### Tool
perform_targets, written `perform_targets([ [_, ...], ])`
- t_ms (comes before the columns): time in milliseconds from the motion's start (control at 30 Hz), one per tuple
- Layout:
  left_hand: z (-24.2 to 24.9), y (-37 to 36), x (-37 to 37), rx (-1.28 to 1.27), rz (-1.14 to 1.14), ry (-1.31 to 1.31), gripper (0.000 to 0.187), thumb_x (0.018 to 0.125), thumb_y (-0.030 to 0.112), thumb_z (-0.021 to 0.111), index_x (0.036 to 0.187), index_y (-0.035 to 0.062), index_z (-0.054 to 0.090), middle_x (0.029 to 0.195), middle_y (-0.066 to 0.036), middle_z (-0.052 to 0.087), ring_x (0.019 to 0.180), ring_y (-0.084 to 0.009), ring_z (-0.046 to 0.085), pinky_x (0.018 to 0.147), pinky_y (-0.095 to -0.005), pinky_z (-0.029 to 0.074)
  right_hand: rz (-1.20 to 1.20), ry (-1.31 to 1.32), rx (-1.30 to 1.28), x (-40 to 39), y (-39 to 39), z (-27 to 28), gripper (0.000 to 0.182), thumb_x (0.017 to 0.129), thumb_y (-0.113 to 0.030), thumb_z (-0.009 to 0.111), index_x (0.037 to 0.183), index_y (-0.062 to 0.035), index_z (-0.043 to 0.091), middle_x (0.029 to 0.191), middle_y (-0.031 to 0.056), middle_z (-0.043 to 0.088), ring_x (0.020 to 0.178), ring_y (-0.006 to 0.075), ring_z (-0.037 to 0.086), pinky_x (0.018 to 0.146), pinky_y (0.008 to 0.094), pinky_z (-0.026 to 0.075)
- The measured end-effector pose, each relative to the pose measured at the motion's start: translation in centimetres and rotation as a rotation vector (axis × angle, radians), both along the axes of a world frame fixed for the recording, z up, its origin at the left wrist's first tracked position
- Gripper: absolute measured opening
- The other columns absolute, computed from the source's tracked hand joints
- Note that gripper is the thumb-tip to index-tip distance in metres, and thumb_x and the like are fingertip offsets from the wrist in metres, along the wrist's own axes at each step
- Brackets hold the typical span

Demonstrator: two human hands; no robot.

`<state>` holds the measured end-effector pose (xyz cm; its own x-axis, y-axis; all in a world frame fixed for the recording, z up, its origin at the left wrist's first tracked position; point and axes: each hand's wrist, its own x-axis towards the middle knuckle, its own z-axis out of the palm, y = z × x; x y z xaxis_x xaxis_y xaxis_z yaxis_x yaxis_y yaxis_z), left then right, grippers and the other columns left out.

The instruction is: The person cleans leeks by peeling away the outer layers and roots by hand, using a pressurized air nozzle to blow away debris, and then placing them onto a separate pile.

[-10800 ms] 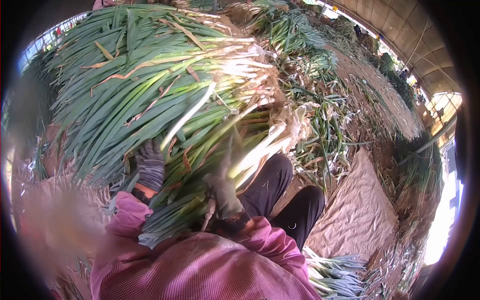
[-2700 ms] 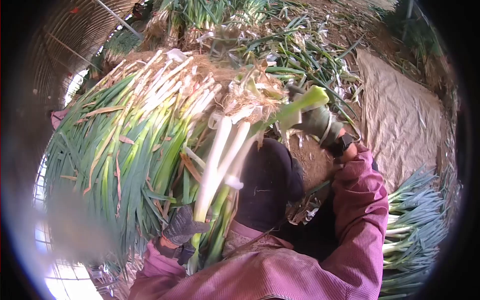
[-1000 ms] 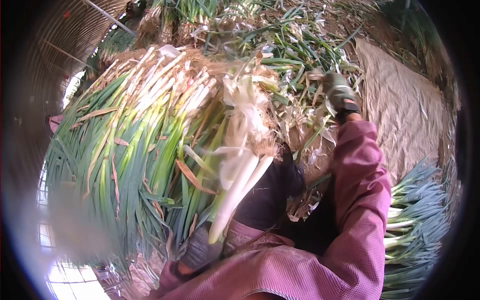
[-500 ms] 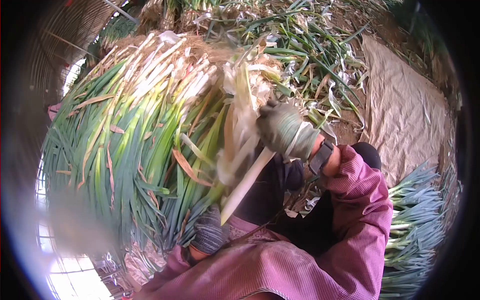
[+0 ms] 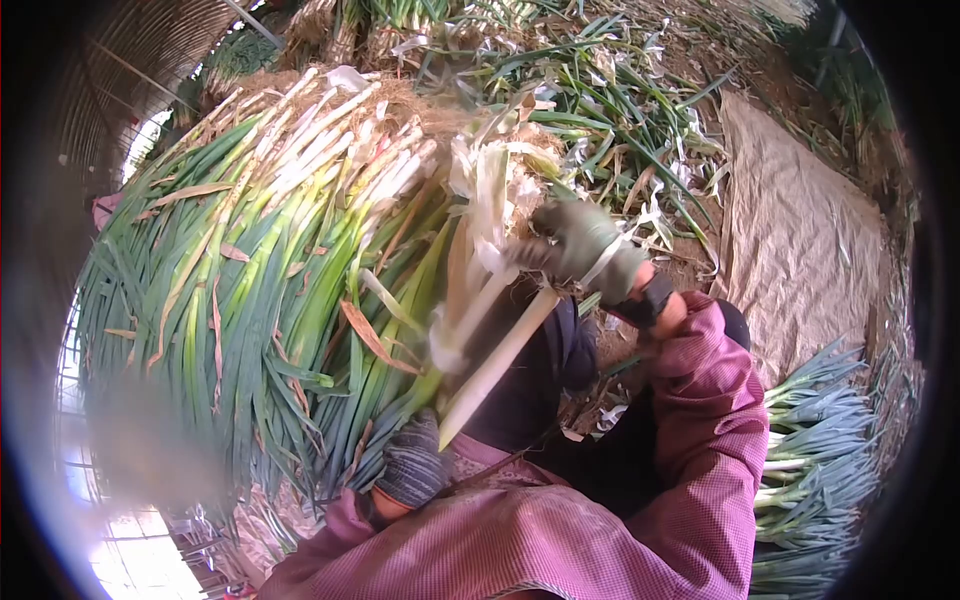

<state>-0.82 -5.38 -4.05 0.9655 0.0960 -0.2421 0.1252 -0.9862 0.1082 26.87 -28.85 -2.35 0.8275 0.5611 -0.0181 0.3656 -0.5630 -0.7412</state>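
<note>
A long green onion (image 5: 497, 370) slants across my lap, its white shank bare and its root end up at the right. My left hand (image 5: 415, 468), in a dark striped knit glove, is closed around its lower, leafy part. At the root end, my right hand (image 5: 585, 245), in a green glove with a watch at the wrist, has its fingers curled in; they are slightly blurred. Pale loose outer leaves (image 5: 490, 205) hang just left of this hand. A big heap of green onions (image 5: 270, 260) lies on my left, roots pointing away, several dry brown leaves on it.
Stripped leaves and peelings (image 5: 620, 120) litter the ground ahead. At the right lies a beige cloth sheet (image 5: 800, 230). Below it, a stack of green onions (image 5: 815, 460) is laid beside me. More bundles (image 5: 400, 12) stand at the back.
My right hand has shifted slightly and turned, so the root end of the green onion now shows below its fingers. My left hand keeps its hold in nearly the same spot.
</note>
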Motion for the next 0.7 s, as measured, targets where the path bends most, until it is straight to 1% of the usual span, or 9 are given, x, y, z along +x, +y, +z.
perform_targets([
  [67, -0.2, -0.7, 0.1, 0.032, -0.006, -0.011, 0.045, 0.067, 0.019, 0.071, 0.103, -0.0033, 0.056, 0.091, -0.024, 0.059, 0.083, -0.0412, 0.06, 0.073, -0.0482, 0.049, 0.071, -0.121, -0.291, -1.8, 1.9, 1.6, 0.066, 0.065, -0.056, 0.077, 0.092, 0.0027, 0.065, 0.087, 0.0182, 0.065, 0.088, 0.0375, 0.063, 0.08, 0.0473, 0.048],
  [167, -0.4, -1.3, 0.0, 0.066, -0.008, -0.019, 0.044, 0.067, 0.019, 0.071, 0.102, -0.0035, 0.056, 0.094, -0.024, 0.059, 0.084, -0.0414, 0.06, 0.073, -0.0486, 0.049, -0.078, -0.485, -0.087, -2.2, 3.6, -2.3, 0.072, 0.062, -0.057, 0.076, 0.099, 0.0034, 0.064, 0.102, 0.022, 0.062, 0.1, 0.04, 0.058, 0.087, 0.0465, 0.046],
  [200, -0.5, -1.5, 0.0, 0.076, -0.001, -0.016, 0.044, 0.067, 0.019, 0.071, 0.102, -0.0035, 0.056, 0.095, -0.024, 0.059, 0.085, -0.0414, 0.06, 0.073, -0.0487, 0.049, -0.051, -0.344, -0.167, -2.3, 3.8, -0.5, 0.072, 0.062, -0.054, 0.076, 0.105, 0.0023, 0.062, 0.114, 0.0241, 0.058, 0.109, 0.0417, 0.053, 0.091, 0.0454, 0.045],
  [300, -0.7, -1.8, -0.1, 0.1, 0.014, 0.001, 0.044, 0.066, 0.019, 0.071, 0.102, -0.0037, 0.057, 0.098, -0.024, 0.058, 0.086, -0.0415, 0.059, 0.074, -0.049, 0.048, -0.004, -0.232, -0.152, -1.9, 4.3, 0.4, 0.064, 0.063, -0.049, 0.077, 0.1, 0.0019, 0.064, 0.099, 0.0222, 0.063, 0.098, 0.0404, 0.059, 0.087, 0.0458, 0.047],
  [333, -0.7, -1.8, -0.2, 0.112, 0.019, 0.002, 0.044, 0.066, 0.019, 0.071, 0.101, -0.0037, 0.057, 0.099, -0.024, 0.058, 0.086, -0.0416, 0.059, 0.074, -0.0491, 0.048, 0.048, -0.161, -0.183, -1.7, 4.3, 1.0, 0.043, 0.07, -0.038, 0.073, 0.09, -0.0007, 0.064, 0.08, 0.0198, 0.063, 0.081, 0.0397, 0.062, 0.077, 0.0468, 0.049],
  [433, -1.3, -0.6, -1.0, 0.128, -0.061, -0.168, 0.052, 0.066, 0.02, 0.071, 0.109, -0.0043, 0.055, 0.111, -0.025, 0.053, 0.096, -0.043, 0.055, 0.082, -0.0502, 0.046, 0.008, -0.478, -0.013, -0.6, 3.1, -1.8, 0.023, 0.075, -0.024, 0.067, 0.081, -0.0028, 0.062, 0.068, 0.0186, 0.059, 0.069, 0.0404, 0.06, 0.066, 0.0475, 0.049],
  [533, 1.3, -1.3, 0.0, 0.248, -0.113, -0.21, 0.062, 0.066, 0.019, 0.071, 0.119, -0.0052, 0.052, 0.122, -0.027, 0.045, 0.107, -0.0452, 0.048, 0.093, -0.0511, 0.041, 0.003, -0.494, 0.164, -1.0, 0.8, 0.5, 0.014, 0.078, -0.016, 0.061, 0.087, -0.0043, 0.062, 0.08, 0.0179, 0.063, 0.072, 0.0394, 0.061, 0.068, 0.0472, 0.049],
  [600, 0.8, -0.5, 0.5, 0.018, -0.071, -0.234, 0.065, 0.066, 0.018, 0.071, 0.123, -0.0054, 0.051, 0.131, -0.028, 0.038, 0.116, -0.0464, 0.042, 0.102, -0.051, 0.034, -0.017, -0.495, 0.259, -0.7, 0.0, 0.6, 0.013, 0.078, -0.014, 0.062, 0.086, -0.0045, 0.061, 0.079, 0.0178, 0.062, 0.071, 0.039, 0.061, 0.065, 0.0464, 0.049],
  [700, 2.1, -0.5, 1.7, -0.082, -0.022, -0.025, 0.056, 0.068, 0.016, 0.07, 0.118, -0.0056, 0.055, 0.128, -0.028, 0.042, 0.11, -0.0462, 0.048, 0.095, -0.0502, 0.041, -0.182, -0.53, 0.101, 0.1, -0.7, -0.2, 0.011, 0.08, -0.014, 0.062, 0.084, -0.0042, 0.061, 0.073, 0.0167, 0.061, 0.068, 0.0369, 0.062, 0.064, 0.046, 0.048],
])
